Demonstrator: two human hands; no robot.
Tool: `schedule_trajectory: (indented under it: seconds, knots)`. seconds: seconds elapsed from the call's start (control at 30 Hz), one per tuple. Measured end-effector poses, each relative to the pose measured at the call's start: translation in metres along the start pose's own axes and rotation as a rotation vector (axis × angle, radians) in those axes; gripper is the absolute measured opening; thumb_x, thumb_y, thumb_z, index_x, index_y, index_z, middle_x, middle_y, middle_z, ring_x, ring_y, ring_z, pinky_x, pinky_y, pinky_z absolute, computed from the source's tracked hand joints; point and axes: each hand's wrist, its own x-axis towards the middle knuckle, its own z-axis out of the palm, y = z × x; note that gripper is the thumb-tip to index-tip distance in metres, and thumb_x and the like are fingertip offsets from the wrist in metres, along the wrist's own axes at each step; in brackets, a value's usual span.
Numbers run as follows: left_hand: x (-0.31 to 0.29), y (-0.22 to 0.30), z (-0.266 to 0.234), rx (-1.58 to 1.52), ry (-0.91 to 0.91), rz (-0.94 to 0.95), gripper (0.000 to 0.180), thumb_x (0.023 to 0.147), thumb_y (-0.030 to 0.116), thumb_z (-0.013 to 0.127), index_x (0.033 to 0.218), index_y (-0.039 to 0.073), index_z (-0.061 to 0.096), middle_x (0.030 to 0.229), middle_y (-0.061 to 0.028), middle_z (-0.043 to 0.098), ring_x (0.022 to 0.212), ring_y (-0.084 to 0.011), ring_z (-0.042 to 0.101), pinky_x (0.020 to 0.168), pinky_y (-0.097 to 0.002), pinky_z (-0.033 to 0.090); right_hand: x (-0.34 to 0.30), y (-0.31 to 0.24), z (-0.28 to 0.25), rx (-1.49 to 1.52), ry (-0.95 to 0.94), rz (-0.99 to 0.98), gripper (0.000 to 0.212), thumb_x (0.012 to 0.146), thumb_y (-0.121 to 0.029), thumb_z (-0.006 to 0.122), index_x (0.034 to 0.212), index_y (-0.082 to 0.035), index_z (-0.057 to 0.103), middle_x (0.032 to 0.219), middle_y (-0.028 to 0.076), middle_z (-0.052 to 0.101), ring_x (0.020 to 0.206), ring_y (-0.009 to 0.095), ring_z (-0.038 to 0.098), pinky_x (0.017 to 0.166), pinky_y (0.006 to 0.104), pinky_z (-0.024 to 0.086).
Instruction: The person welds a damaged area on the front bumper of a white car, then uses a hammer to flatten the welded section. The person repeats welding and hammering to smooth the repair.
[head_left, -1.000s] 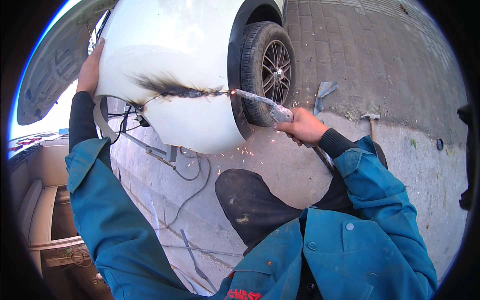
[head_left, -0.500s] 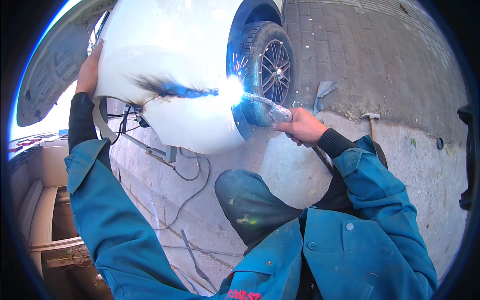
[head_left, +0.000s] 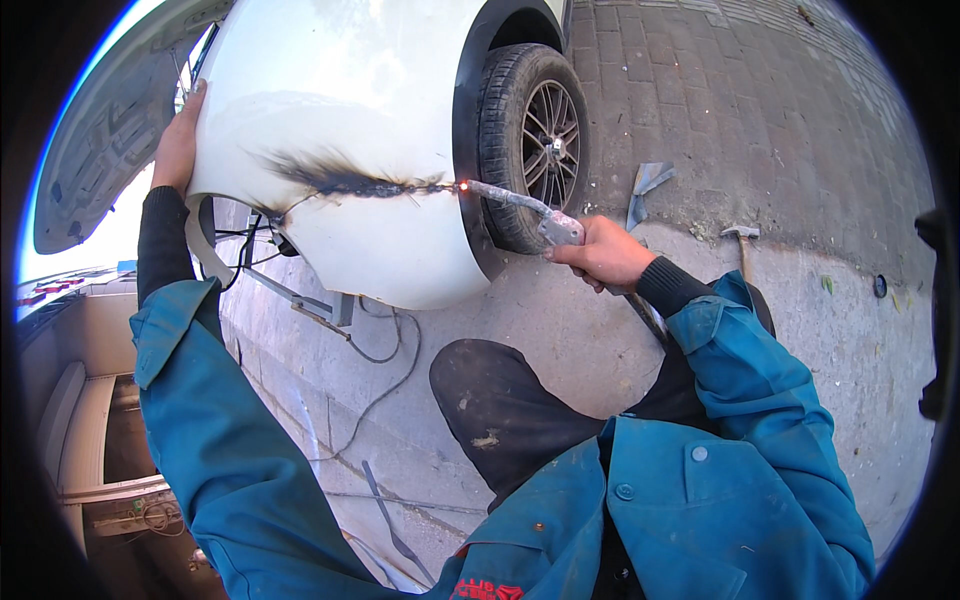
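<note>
My right hand (head_left: 608, 253) is closed round the grip of a welding torch (head_left: 510, 197). Its bent neck points left, and a small orange glow (head_left: 463, 186) shows at the tip, against the wheel-arch edge. A dark, sooty seam (head_left: 370, 184) runs leftward from there across the white bumper (head_left: 390, 250) of a car. At the far left edge of this panel, my left hand (head_left: 178, 145) grips the rim, its fingers partly hidden. Just right of the torch tip stands the car's wheel (head_left: 545, 145) with a spoked rim.
The raised hood (head_left: 110, 120) is at the upper left. A hammer (head_left: 742, 240) and a bent metal piece (head_left: 650, 190) lie on the ground at right. Cables (head_left: 385, 390) and a flat dark bar (head_left: 390, 520) lie below the car. A dark ring (head_left: 880, 287) sits at far right.
The bright blue-white arc and flying sparks have gone out, leaving a small orange glow at the torch tip. The dark seam now shows up to the arch edge. Both hands stay in place.
</note>
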Motion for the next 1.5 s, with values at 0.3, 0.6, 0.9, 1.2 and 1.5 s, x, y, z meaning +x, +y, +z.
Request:
schedule_trajectory:
  seconds: [0.3, 0.6, 0.9, 1.2, 1.5]
  knots:
    - [-0.0024, 0.0029, -0.0002, 0.018, 0.007, -0.002, 0.104, 0.098, 0.086, 0.048, 0.140, -0.007, 0.068, 0.121, -0.0212, 0.075, 0.106, -0.0266, 0.071, 0.101, -0.0361, 0.050, -0.0001, 0.0002, 0.0008, 0.007, 0.001, -0.009, 0.034, 0.100, -0.032, 0.077, 0.090, -0.002, 0.066, 0.064, 0.002, 0.060, 0.047, 0.012, 0.057, 0.043, 0.0305, 0.048]
    - [-0.0014, 0.0002, -0.0012, -0.014, -0.024, -0.014, 0.103, 0.098, 0.086, 0.048, 0.141, -0.006, 0.068, 0.122, -0.0203, 0.076, 0.106, -0.0257, 0.071, 0.101, -0.0355, 0.050, 0.0009, 0.0034, 0.0008, 0.056, -0.013, -0.035, 0.033, 0.099, -0.031, 0.077, 0.092, 0.000, 0.067, 0.065, 0.003, 0.060, 0.046, 0.012, 0.057, 0.041, 0.0309, 0.047]
    - [-0.0016, 0.0004, -0.0003, -0.024, -0.008, -0.023, 0.103, 0.098, 0.085, 0.048, 0.145, -0.005, 0.065, 0.125, -0.0203, 0.075, 0.109, -0.0253, 0.071, 0.102, -0.0351, 0.050, -0.0002, 0.0002, 0.0001, 0.044, -0.008, -0.005, 0.034, 0.102, -0.029, 0.077, 0.085, -0.004, 0.061, 0.063, 0.001, 0.059, 0.046, 0.010, 0.056, 0.042, 0.0291, 0.046]
    - [0.0009, -0.0034, -0.0001, 0.003, 0.007, 0.042, 0.098, 0.102, 0.081, 0.044, 0.148, -0.003, 0.064, 0.129, -0.0220, 0.074, 0.112, -0.0267, 0.071, 0.104, -0.0359, 0.049, -0.0001, 0.0007, 0.0001, 0.030, -0.002, -0.004, 0.033, 0.100, -0.030, 0.077, 0.089, -0.001, 0.065, 0.064, 0.002, 0.060, 0.046, 0.011, 0.056, 0.042, 0.0297, 0.047]
    - [-0.0008, 0.0007, -0.0005, 0.015, -0.006, 0.004, 0.098, 0.103, 0.080, 0.044, 0.148, -0.004, 0.064, 0.130, -0.0227, 0.074, 0.113, -0.0269, 0.070, 0.105, -0.0363, 0.049, 0.0029, 0.0038, 0.0004, 0.025, -0.005, -0.009, 0.034, 0.101, -0.031, 0.078, 0.087, -0.003, 0.064, 0.063, 0.002, 0.059, 0.046, 0.011, 0.056, 0.042, 0.0295, 0.047]
